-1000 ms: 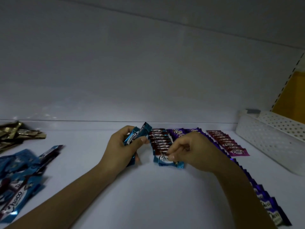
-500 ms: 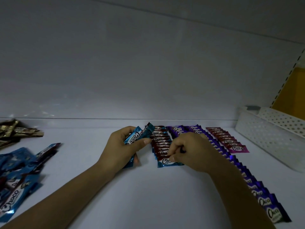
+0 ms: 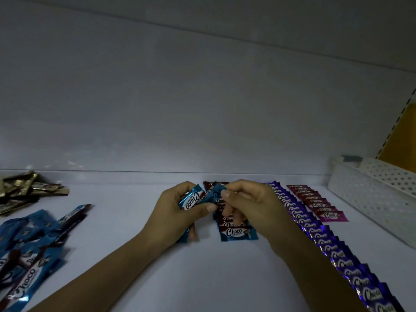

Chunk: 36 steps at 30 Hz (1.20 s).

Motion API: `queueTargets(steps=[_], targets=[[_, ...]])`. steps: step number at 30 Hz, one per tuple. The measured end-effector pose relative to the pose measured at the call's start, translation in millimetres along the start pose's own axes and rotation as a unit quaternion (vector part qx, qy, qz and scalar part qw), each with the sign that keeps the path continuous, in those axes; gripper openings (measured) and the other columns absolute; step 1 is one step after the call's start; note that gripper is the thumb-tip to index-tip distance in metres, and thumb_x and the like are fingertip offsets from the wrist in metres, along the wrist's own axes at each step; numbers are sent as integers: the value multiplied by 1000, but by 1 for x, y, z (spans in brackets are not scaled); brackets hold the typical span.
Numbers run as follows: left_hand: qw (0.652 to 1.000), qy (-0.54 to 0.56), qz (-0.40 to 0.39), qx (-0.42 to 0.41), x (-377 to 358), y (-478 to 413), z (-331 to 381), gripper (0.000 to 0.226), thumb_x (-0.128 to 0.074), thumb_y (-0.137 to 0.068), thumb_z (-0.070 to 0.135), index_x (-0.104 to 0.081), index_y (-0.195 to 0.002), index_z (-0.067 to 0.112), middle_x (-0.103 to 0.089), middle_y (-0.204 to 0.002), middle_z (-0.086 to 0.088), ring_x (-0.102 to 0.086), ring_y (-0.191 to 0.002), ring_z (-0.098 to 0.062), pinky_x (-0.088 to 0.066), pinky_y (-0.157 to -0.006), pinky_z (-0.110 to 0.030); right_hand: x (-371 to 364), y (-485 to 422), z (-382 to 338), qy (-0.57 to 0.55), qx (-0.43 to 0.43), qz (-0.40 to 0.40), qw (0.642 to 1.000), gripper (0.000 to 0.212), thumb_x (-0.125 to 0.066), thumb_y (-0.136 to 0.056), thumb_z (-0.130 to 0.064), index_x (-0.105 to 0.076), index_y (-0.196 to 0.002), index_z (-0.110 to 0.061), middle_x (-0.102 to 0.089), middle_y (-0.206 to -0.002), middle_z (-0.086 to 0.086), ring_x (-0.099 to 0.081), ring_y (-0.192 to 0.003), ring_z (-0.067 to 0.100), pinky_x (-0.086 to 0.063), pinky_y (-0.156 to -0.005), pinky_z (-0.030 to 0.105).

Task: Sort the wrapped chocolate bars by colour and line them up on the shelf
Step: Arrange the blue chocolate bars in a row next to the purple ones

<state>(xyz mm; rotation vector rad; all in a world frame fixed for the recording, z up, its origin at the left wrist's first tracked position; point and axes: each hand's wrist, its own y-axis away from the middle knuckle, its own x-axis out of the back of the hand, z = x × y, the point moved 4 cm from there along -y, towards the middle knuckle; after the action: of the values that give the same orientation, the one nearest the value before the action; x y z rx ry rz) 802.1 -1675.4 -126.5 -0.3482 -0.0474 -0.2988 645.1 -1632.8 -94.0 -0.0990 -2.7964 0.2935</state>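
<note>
Left hand [image 3: 180, 212] grips a small bunch of blue foil-wrapped chocolate bars [image 3: 191, 199], fingers curled round it and thumb across the front, just left of the row of blue-and-brown wrapped bars [image 3: 238, 233] lying overlapped on the white shelf [image 3: 135, 221]. Right hand [image 3: 252, 206] is above the far half of that row, thumb and forefinger pinching the end of one blue bar [image 3: 215, 193] that sticks out of the bunch; its other fingers curl underneath. Just right of the row runs a long row of purple wrapped bars [image 3: 326, 239], back to near edge. Further right is a short row of pink wrapped bars [image 3: 319, 204], then a white perforated plastic basket [image 3: 371, 199]. Well left of the row are a loose pile of blue wrapped bars [image 3: 29, 244] and, behind it, a pile of gold wrapped bars [image 3: 22, 192].
</note>
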Motion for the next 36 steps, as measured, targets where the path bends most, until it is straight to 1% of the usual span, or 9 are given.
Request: queueTargets(steps=[2,5,9,16,22,25,27,30,36], targets=[[991,-91,74,-58,5,2,3,16,-77,-78,12,-62,-78,18,-62,-58,5,-54,-40,-9,-42,-36,-23,-5,2,0,-35,-38,-33,998,14,-63,-87,-27,-68,-94,-17,-71,-72,4,-59,-52,9,-49,-56,17],[897,-317,214,-221,21,6,22,25,-76,-76,5,-59,-85,22,-63,-72,11,-56,-59,-9,-48,-46,-28,-22,6,-2,-58,-49,-90,993,37,-62,-69,-48,-68,-95,-21,-73,-84,1,-65,-65,9,-51,-66,20],[817,-405,197,-361,22,10,35,8,-62,-73,9,-59,-80,11,-59,-88,4,-50,-67,-13,-44,-40,-29,-36,7,-5,-79,6,-37,996,10,-65,-79,-35,-70,-85,-31,-72,-80,-4,-65,-69,3,-50,-62,16],[868,-349,128,-331,8,5,26,15,-57,-81,25,-59,-81,10,-59,-83,3,-49,-63,-10,-43,-47,-22,-37,6,8,-206,-34,-4,978,46,-68,-59,-49,-73,-94,-19,-70,-78,-6,-63,-71,4,-46,-62,22],[897,-318,104,-287,4,7,18,10,-62,-78,23,-54,-78,17,-53,-73,13,-48,-61,-9,-37,-52,-16,-39,2,10,-309,-97,-31,946,9,-63,-86,-22,-70,-89,-18,-68,-75,-3,-62,-69,8,-42,-60,22],[887,-336,82,-305,0,7,18,23,-66,-77,18,-47,-80,31,-60,-88,15,-51,-69,-5,-41,-56,-18,-27,-2,9,-361,-109,44,925,16,-53,-94,-18,-64,-102,-11,-71,-83,4,-65,-73,13,-47,-65,26],[890,-338,59,-299,-3,8,16,46,-69,-79,17,-34,-84,47,-57,-99,21,-53,-79,1,-41,-62,-10,-6,-2,3,-301,-86,104,944,14,-50,-96,-16,-62,-100,-10,-72,-81,4,-68,-72,13,-52,-64,26],[895,-351,43,-273,-5,6,9,42,-76,-78,11,-46,-85,40,-57,-102,21,-54,-84,1,-39,-64,-5,25,7,-5,-24,20,95,995,17,-54,-94,-17,-66,-88,-27,-69,-71,-9,-67,-66,2,-51,-53,15],[900,-364,89,-223,-3,5,4,14,-73,-81,16,-61,-86,22,-61,-94,17,-56,-73,-7,-47,-58,-26,27,31,25,235,96,56,966,11,-68,-84,-13,-73,-81,-22,-65,-71,-17,-62,-71,-1,-46,-62,11]])
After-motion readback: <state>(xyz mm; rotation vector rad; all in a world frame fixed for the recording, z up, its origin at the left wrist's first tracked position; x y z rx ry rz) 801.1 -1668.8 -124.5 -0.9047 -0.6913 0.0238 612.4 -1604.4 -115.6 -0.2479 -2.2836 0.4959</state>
